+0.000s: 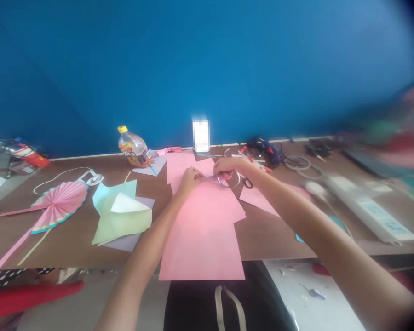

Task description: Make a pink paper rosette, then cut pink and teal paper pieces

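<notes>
Over the far part of the pink paper sheets (203, 248), my right hand (227, 166) grips a ring-shaped roll of tape (232, 187) with a pale, bluish rim. My left hand (191, 179) is just to its left, fingers pinched together. A thin pale strip runs from the roll toward those fingertips and looks like the tape's end. The pink sheets overlap one another, and the nearest hangs past the table's front edge. A small black ring (248, 183) lies right of the roll.
On the left are a pink folded-paper fan (62, 202), coloured sheets (122, 220) and a tilted plastic bottle (134, 147). On the right lie a white power strip (372, 209), cable loops (301, 166) and a dark tangled bundle (262, 151). A blue wall (207, 69) stands behind.
</notes>
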A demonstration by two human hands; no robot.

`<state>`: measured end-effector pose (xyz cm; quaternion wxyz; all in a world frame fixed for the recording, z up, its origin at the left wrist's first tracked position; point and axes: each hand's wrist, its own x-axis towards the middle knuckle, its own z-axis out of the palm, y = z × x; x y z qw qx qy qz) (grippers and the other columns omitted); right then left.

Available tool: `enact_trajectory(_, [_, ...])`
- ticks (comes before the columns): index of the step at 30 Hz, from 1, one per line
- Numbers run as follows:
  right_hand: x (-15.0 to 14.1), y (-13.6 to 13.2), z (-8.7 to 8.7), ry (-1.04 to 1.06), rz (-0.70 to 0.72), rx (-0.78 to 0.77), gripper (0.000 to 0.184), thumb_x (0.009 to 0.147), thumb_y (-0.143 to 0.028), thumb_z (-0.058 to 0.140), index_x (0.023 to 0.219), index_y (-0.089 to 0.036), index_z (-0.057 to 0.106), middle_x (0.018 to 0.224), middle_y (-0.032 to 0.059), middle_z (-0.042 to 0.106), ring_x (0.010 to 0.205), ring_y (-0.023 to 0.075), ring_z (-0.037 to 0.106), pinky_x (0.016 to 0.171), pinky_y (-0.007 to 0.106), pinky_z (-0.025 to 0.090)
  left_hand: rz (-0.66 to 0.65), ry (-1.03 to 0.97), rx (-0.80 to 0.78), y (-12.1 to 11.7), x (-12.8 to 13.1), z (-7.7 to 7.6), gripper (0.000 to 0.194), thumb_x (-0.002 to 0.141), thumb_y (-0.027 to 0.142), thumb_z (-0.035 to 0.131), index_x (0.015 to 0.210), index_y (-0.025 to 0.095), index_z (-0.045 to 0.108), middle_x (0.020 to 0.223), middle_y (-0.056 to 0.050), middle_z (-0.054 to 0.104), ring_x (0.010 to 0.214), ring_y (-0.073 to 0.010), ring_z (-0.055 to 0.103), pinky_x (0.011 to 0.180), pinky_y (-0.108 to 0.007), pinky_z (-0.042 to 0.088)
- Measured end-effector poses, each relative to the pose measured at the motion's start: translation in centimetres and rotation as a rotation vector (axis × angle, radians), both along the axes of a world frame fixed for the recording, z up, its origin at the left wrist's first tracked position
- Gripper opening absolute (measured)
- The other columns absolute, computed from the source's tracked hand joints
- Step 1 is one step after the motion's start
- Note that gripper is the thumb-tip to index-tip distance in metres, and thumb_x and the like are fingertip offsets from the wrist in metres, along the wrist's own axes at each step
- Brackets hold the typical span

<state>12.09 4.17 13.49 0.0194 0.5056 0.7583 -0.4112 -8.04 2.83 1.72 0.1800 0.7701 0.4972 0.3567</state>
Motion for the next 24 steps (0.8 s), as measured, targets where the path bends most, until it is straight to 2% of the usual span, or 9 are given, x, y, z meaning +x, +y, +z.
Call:
enact_trajectory(4, [-0.2, -0.2, 0.0, 0.074, -0.007, -0.067, 0.021, 0.078, -0.021, 0.057, 0.058, -0.017, 0.056, 0.043, -0.0022, 0.049, 0.041, 0.0098, 0.044, 0.043, 0.023, 0.037, -0.018, -0.07, -0.1, 0.1, -0.4, -0.4, 0.016, 0.076, 0.029, 0.071, 0.088, 0.018, 0.071, 0.091, -0.004, 0.06, 0.082, -0.0163, 0.059, 0.078, -0.031, 0.049])
enact_trajectory(7, [-0.3, -0.3, 0.0, 0.108, -0.023, -0.089, 0.02, 0.079, -0.017, 0.056, 0.059, -0.016, 0.056, 0.046, -0.0019, 0.05, 0.042, 0.0095, 0.044, 0.043, 0.022, 0.035, -0.013, -0.095, -0.161, 0.2, -0.8, -0.5, 0.023, 0.073, 0.031, 0.073, 0.092, 0.018, 0.07, 0.092, -0.005, 0.062, 0.081, -0.0164, 0.06, 0.077, -0.031, 0.05])
enact_trajectory(14, [-0.9, 0.4, 0.0, -0.006, 0.026, -0.077, 0.023, 0.082, -0.011, 0.049, 0.06, -0.016, 0.053, 0.048, -0.0024, 0.049, 0.04, 0.0075, 0.043, 0.042, 0.022, 0.033, -0.042, -0.196, -0.264, -0.2, -1.0, 0.2, 0.036, 0.068, 0.028, 0.075, 0.1, 0.018, 0.062, 0.092, -0.003, 0.064, 0.08, -0.0141, 0.058, 0.076, -0.03, 0.05])
enact_trajectory(19, [-1.0, 1.0, -0.8, -0.044, 0.035, -0.08, 0.018, 0.084, -0.013, 0.05, 0.068, -0.014, 0.057, 0.05, -0.0025, 0.05, 0.042, 0.0077, 0.043, 0.043, 0.022, 0.035, -0.049, -0.186, -0.279, -0.3, -1.0, 0.2, 0.033, 0.069, 0.027, 0.073, 0.098, 0.017, 0.061, 0.094, -0.004, 0.063, 0.082, -0.0144, 0.058, 0.077, -0.03, 0.05])
enact_trajectory(24, [-0.9, 1.5, -1.4, -0.01, 0.036, -0.089, 0.02, 0.086, -0.017, 0.051, 0.066, -0.014, 0.056, 0.05, -0.002, 0.05, 0.043, 0.0073, 0.043, 0.044, 0.021, 0.035, -0.052, -0.185, -0.25, -0.2, -0.9, -0.1, 0.03, 0.074, 0.031, 0.07, 0.1, 0.018, 0.061, 0.095, -0.004, 0.063, 0.082, -0.0144, 0.057, 0.078, -0.029, 0.049])
